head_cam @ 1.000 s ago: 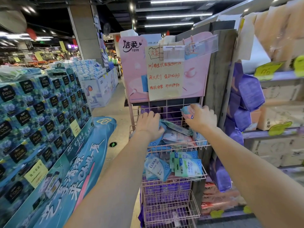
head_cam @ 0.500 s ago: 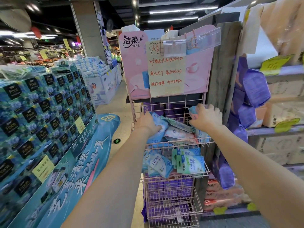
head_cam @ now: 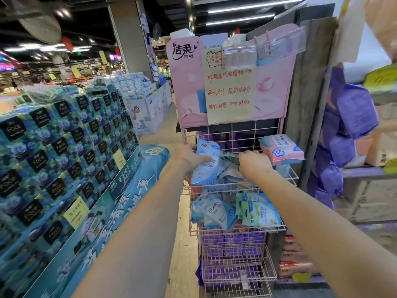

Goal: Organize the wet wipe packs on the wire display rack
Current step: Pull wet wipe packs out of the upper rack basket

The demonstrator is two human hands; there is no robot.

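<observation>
A pink wire display rack [head_cam: 236, 186] stands ahead with several basket tiers. My left hand [head_cam: 190, 158] grips a light blue wet wipe pack [head_cam: 206, 166] held upright at the left of the top basket. My right hand [head_cam: 254, 164] reaches into the same basket and its curled fingers pinch a thin greenish pack [head_cam: 231, 158] among the loose packs there. A pink and blue wipe pack [head_cam: 281, 149] lies at the basket's right end. In the tier below lean blue packs [head_cam: 217, 211] and green packs [head_cam: 261, 214].
A pink sign board with a handwritten note [head_cam: 229, 93] tops the rack. Purple packs [head_cam: 234, 241] fill the lower baskets. Stacked blue tissue boxes [head_cam: 64, 151] line the left. A shelf with purple bags [head_cam: 352, 117] and a wooden post [head_cam: 309, 93] stand close on the right.
My left hand has lifted the light blue pack upright. My right hand has let go of the pink and blue pack at the right end and moved left into the pile.
</observation>
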